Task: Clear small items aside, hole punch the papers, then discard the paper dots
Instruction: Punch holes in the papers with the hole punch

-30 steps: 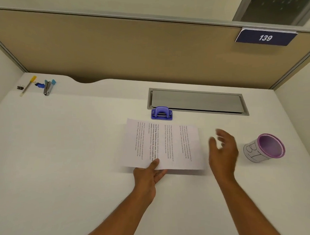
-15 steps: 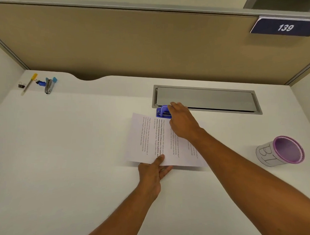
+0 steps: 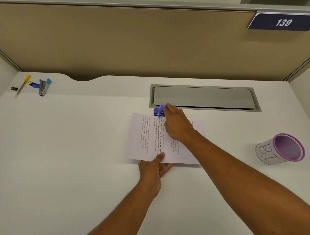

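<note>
Printed white papers (image 3: 148, 140) lie in the middle of the white desk, their far edge pushed into a small blue hole punch (image 3: 159, 111). My right hand (image 3: 177, 124) reaches across the sheets, fingers on top of the punch, covering its right half. My left hand (image 3: 155, 167) pinches the papers' near edge, thumb on top of the sheet. At the right stands a purple mesh cup (image 3: 282, 149) wrapped in paper with handwritten letters.
At the far left corner lie a black binder clip (image 3: 14, 87), a yellow-capped pen (image 3: 22, 86), a small blue item (image 3: 34, 84) and a stapler (image 3: 44, 87). A grey cable hatch (image 3: 204, 97) is set into the desk just behind the punch. Beige partition walls close the back.
My right hand has swung from open air near the cup over to the hole punch and settled on it. The left hand stays on the papers' near edge.
</note>
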A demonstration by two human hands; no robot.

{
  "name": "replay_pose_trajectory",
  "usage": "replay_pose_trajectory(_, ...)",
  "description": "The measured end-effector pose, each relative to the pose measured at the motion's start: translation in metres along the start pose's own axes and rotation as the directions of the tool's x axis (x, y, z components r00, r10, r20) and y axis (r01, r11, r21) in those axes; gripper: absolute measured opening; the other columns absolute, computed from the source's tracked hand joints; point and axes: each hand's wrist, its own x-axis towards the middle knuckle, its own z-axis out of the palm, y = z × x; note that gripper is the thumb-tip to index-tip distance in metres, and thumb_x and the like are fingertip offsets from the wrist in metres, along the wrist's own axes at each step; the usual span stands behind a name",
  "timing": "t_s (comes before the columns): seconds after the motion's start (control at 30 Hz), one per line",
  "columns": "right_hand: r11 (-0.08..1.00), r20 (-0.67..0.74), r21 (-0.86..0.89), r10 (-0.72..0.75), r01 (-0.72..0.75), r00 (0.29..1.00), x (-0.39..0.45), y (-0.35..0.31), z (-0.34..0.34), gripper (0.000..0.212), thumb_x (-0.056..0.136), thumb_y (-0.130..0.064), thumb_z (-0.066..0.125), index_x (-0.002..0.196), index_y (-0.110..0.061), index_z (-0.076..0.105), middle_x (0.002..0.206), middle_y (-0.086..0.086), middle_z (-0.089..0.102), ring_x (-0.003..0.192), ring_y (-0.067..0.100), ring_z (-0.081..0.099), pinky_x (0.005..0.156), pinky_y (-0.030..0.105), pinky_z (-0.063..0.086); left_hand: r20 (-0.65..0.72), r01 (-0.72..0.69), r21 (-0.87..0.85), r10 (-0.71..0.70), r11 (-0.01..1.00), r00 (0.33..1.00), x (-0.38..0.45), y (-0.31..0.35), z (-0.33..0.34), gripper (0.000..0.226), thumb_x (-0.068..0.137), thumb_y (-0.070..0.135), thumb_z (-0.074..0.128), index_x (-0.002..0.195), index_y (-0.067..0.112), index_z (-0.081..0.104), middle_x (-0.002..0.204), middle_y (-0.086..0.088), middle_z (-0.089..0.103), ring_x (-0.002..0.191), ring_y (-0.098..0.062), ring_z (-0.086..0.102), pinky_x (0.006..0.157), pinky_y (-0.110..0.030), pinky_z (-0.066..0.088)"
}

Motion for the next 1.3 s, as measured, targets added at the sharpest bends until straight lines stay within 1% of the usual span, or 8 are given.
replay_pose_trajectory(0.17, 1.0, -0.016, 0.015, 0.013, -0.013, 1.0, -0.001, 0.0, 0.003, 0.065, 0.094, -0.015, 0.071, 0.152, -0.01, 0.042, 0.161, 0.013, 0.039, 0.144, 0.031, 0.043, 0.12, 0.044, 0.034, -0.017, -0.011, 0.004, 0.011, 1.0, 1.0, 0.003, 0.003, 0.002, 0.062, 0.089, -0.007, 0.079, 0.144, 0.014, 0.061, 0.123, -0.011, 0.079, 0.094, -0.031, 0.083, 0.066, -0.04, 0.067)
replay_pose_trajectory(0.3, 1.0, -0.009, -0.006, 0.004, -0.004, 1.0, -0.001, 0.0, 0.006, 0.07, 0.093, -0.011, 0.07, 0.155, -0.008, 0.037, 0.164, 0.014, 0.035, 0.151, 0.033, 0.034, 0.123, 0.044, 0.028, -0.024, -0.018, 0.026, 0.018, 1.0, 1.0, 0.006, 0.006, 0.005, 0.062, 0.09, -0.008, 0.078, 0.145, 0.014, 0.06, 0.126, -0.011, 0.077, 0.094, -0.031, 0.083, 0.066, -0.04, 0.067)
replay_pose_trajectory(0.43, 1.0, -0.012, 0.013, 0.006, -0.006, 1.0, -0.002, -0.003, 0.006, 0.073, 0.09, -0.009, 0.072, 0.154, -0.005, 0.037, 0.163, 0.015, 0.035, 0.146, 0.032, 0.04, 0.12, 0.041, 0.034, -0.029, -0.017, 0.034, 0.018, 0.999, 0.999, 0.007, 0.007, 0.008, 0.062, 0.091, -0.008, 0.077, 0.145, 0.015, 0.06, 0.126, -0.012, 0.077, 0.093, -0.031, 0.083, 0.065, -0.039, 0.067)
replay_pose_trajectory(0.57, 1.0, -0.014, 0.015, 0.001, -0.001, 1.0, -0.002, -0.004, 0.005, 0.077, 0.092, -0.009, 0.07, 0.158, -0.004, 0.031, 0.165, 0.015, 0.032, 0.149, 0.031, 0.037, 0.123, 0.038, 0.029, -0.043, -0.011, 0.027, 0.012, 1.0, 0.999, 0.007, 0.007, 0.01, 0.062, 0.091, -0.008, 0.077, 0.145, 0.016, 0.059, 0.124, -0.011, 0.077, 0.092, -0.031, 0.083, 0.064, -0.039, 0.067)
replay_pose_trajectory(0.83, 0.999, -0.007, 0.036, 0.031, -0.031, 0.999, -0.003, -0.008, 0.005, 0.079, 0.09, -0.009, 0.072, 0.158, -0.005, 0.032, 0.164, 0.014, 0.034, 0.15, 0.03, 0.036, 0.124, 0.038, 0.027, -0.053, -0.005, 0.017, 0.006, 1.0, 0.999, 0.008, 0.009, 0.017, 0.064, 0.091, -0.009, 0.076, 0.147, 0.016, 0.058, 0.125, -0.011, 0.076, 0.096, -0.034, 0.081, 0.062, -0.039, 0.067)
replay_pose_trajectory(1.0, 0.998, 0.007, 0.035, 0.047, -0.047, 0.999, -0.003, -0.008, 0.004, 0.078, 0.088, -0.008, 0.074, 0.156, -0.006, 0.035, 0.163, 0.013, 0.035, 0.147, 0.03, 0.039, 0.122, 0.038, 0.029, -0.051, 0.004, 0.013, -0.003, 1.0, 0.999, 0.009, 0.011, 0.021, 0.065, 0.091, -0.009, 0.076, 0.148, 0.014, 0.057, 0.128, -0.014, 0.075, 0.1, -0.037, 0.08, 0.061, -0.037, 0.067)
replay_pose_trajectory(1.17, 0.999, 0.019, 0.015, 0.05, -0.051, 0.999, -0.004, -0.009, 0.004, 0.082, 0.091, -0.009, 0.071, 0.16, -0.007, 0.028, 0.169, 0.013, 0.025, 0.155, 0.031, 0.026, 0.127, 0.038, 0.02, -0.046, 0.002, 0.006, -0.001, 1.0, 0.999, 0.009, 0.011, 0.023, 0.067, 0.091, -0.01, 0.076, 0.149, 0.016, 0.055, 0.129, -0.013, 0.075, 0.102, -0.037, 0.08, 0.062, -0.038, 0.067)
replay_pose_trajectory(1.3, 0.998, 0.014, 0.014, 0.069, -0.069, 0.998, -0.005, -0.011, 0.004, 0.08, 0.094, -0.011, 0.069, 0.161, -0.009, 0.025, 0.17, 0.011, 0.023, 0.156, 0.03, 0.024, 0.127, 0.038, 0.017, -0.04, -0.005, 0.0, 0.005, 1.0, 0.999, 0.007, 0.011, 0.022, 0.068, 0.092, -0.011, 0.074, 0.149, 0.02, 0.054, 0.129, -0.012, 0.074, 0.101, -0.036, 0.08, 0.062, -0.039, 0.067)
